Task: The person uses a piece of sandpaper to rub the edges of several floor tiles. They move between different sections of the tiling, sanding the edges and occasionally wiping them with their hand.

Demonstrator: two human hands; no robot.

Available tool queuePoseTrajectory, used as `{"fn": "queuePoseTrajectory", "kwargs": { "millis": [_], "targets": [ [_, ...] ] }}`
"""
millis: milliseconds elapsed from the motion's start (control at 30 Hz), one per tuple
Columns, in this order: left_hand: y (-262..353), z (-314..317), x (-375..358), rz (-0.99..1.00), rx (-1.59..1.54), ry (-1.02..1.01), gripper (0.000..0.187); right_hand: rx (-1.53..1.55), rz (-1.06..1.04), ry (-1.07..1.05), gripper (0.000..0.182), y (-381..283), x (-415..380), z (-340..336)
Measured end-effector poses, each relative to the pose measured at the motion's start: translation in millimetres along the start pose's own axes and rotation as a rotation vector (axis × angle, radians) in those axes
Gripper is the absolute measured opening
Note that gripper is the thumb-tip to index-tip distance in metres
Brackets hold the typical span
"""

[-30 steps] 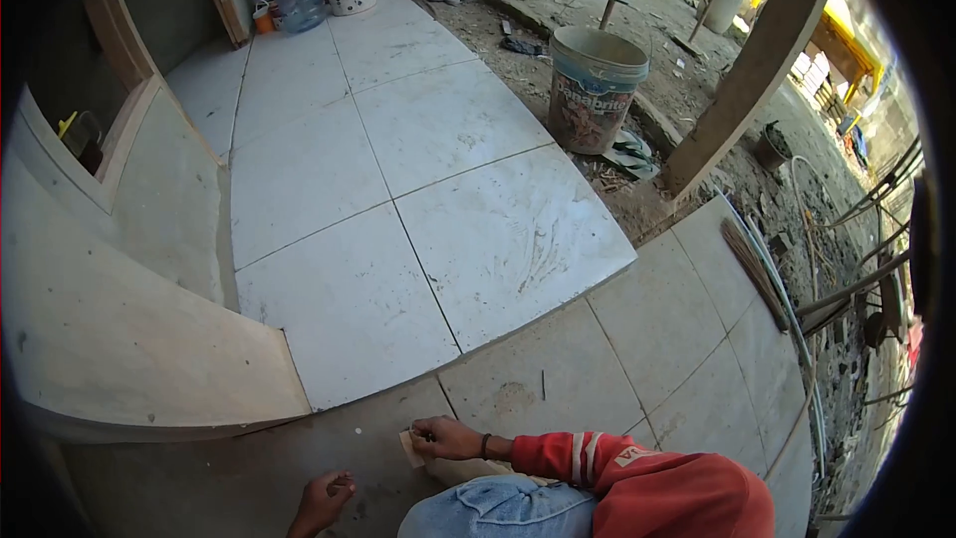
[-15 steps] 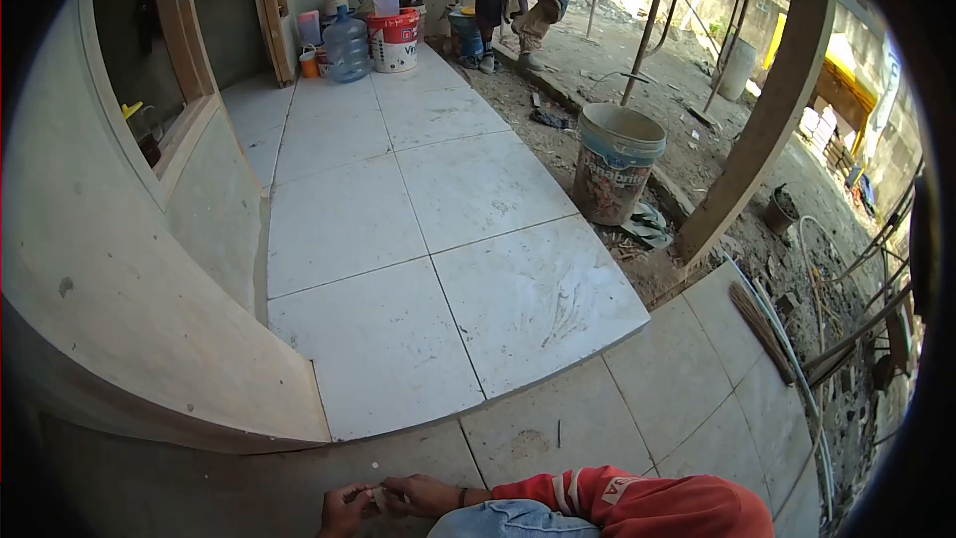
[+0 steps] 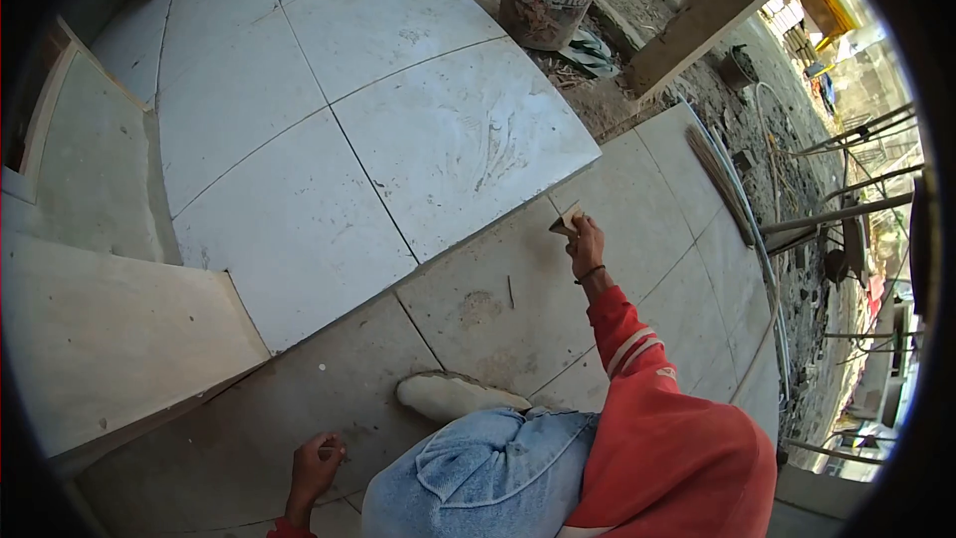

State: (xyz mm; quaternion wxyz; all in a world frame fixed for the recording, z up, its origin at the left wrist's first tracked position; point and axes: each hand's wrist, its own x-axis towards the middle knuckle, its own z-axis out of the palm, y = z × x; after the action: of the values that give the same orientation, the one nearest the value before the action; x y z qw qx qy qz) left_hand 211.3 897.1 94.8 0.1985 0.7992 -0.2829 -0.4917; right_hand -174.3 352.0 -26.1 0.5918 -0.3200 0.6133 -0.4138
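Note:
My right hand [image 3: 586,244] reaches out over the grey floor tiles [image 3: 637,209], just beyond the step's edge. Its fingers close on a small folded piece [image 3: 568,220], tan on one face and dark on the other, like sandpaper or card. My left hand [image 3: 319,463] is low at the left, beside my bent knee, over the darker floor. Its fingers are curled with thumb and forefinger together; whatever may be in them is too small to make out. White floor tiles [image 3: 368,159] with dark joints form the raised level in front of me.
A paint bucket [image 3: 548,0] stands on the dirt beyond the tiles, near a slanting post [image 3: 727,15]. A bundle of thin sticks [image 3: 719,184] lies along the right edge. A low wall [image 3: 139,329] borders the left. A thin dark stick [image 3: 511,292] lies on the grey tile.
My hands were together low in front of me; now they are apart. The right has stretched forward and right with the folded piece, the left stays low. My view has tipped down.

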Motion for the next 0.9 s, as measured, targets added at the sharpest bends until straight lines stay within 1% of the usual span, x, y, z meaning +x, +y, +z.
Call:
{"fn": "queuePoseTrajectory", "kwargs": {
  "millis": [67, 133, 167, 233, 300, 333, 367, 400, 467, 500, 533, 567, 600, 633, 667, 733, 800, 867, 900],
  "targets": [
    [-2.3, -1.8, 0.2, 0.018, 0.056, -0.011, 0.041, -0.013, -0.029, 0.088, 0.009, -5.2, 58.9, -6.2],
    [-7.1, -3.7, -2.3, 0.023, 0.087, 0.041, 0.038, 0.014, -0.022, 0.157, 0.010, -11.2, 105.8, -3.3],
    [-6.9, -5.1, -4.1, 0.014, 0.086, 0.042, 0.038, 0.010, -0.014, 0.153, 0.010, -16.8, 116.4, 7.6],
    [-4.9, -8.1, -8.6, -0.016, 0.036, 0.073, 0.036, -0.016, 0.015, 0.249, 0.011, -21.3, 123.8, 29.0],
    [-5.6, -6.1, -12.0, -0.043, 0.032, 0.068, 0.036, 0.064, 0.008, 0.199, 0.014, -0.3, 112.4, 44.3],
    [-6.1, -5.1, -11.4, -0.059, 0.030, 0.068, 0.036, 0.028, -0.044, 0.094, 0.016, 16.1, 88.7, 54.4],
    [-10.0, -2.4, -9.9, -0.058, 0.030, 0.066, 0.036, -0.085, -0.013, 0.054, 0.015, 38.4, 59.6, 68.5],
    [-16.6, 1.1, -8.5, -0.049, 0.042, 0.036, 0.037, -0.256, -0.081, -0.078, 0.014, 66.7, 32.2, 77.2],
    [-18.4, -2.1, -8.6, -0.053, 0.066, 0.001, 0.037, -0.260, 0.020, -0.332, 0.015, 65.9, -41.8, 94.3],
    [-11.2, -6.9, -6.3, -0.009, 0.120, -0.035, 0.037, -0.260, 0.035, -0.338, 0.015, 66.6, -43.6, 92.4],
    [-4.6, -11.0, -6.5, 0.032, 0.171, -0.071, 0.036, -0.112, 0.062, -0.237, 0.015, 62.0, -41.2, 87.3],
    [1.3, -15.2, -6.8, 0.015, 0.173, -0.071, 0.036, 0.036, 0.087, -0.132, 0.015, 55.5, -34.2, 80.7],
    [7.3, -19.3, -7.2, 0.006, 0.154, -0.005, 0.037, 0.107, 0.069, -0.012, 0.014, 44.0, -16.4, 70.5],
    [11.3, -23.5, -6.5, 0.000, 0.135, 0.066, 0.037, 0.175, 0.056, 0.026, 0.012, 36.5, 13.3, 53.0],
    [13.6, -26.4, -5.3, -0.011, 0.133, 0.074, 0.037, 0.166, 0.024, 0.059, 0.012, 31.3, 44.3, 36.9],
    [13.8, -27.4, -7.3, -0.042, 0.089, 0.070, 0.037, 0.035, 0.004, 0.135, 0.014, 28.1, 91.7, 25.2],
    [-1.1, -21.9, -5.8, -0.026, 0.102, 0.053, 0.037, 0.004, 0.085, 0.030, 0.017, 17.2, 68.6, 57.4],
    [-8.3, -16.3, -8.1, -0.012, 0.119, 0.030, 0.037, 0.104, 0.091, 0.037, 0.016, 44.3, 23.0, 98.9],
    [-7.3, -15.3, -6.8, 0.032, 0.152, -0.011, 0.037, 0.020, 0.098, -0.015, 0.015, 55.0, -15.3, 120.1]
  ]
}}
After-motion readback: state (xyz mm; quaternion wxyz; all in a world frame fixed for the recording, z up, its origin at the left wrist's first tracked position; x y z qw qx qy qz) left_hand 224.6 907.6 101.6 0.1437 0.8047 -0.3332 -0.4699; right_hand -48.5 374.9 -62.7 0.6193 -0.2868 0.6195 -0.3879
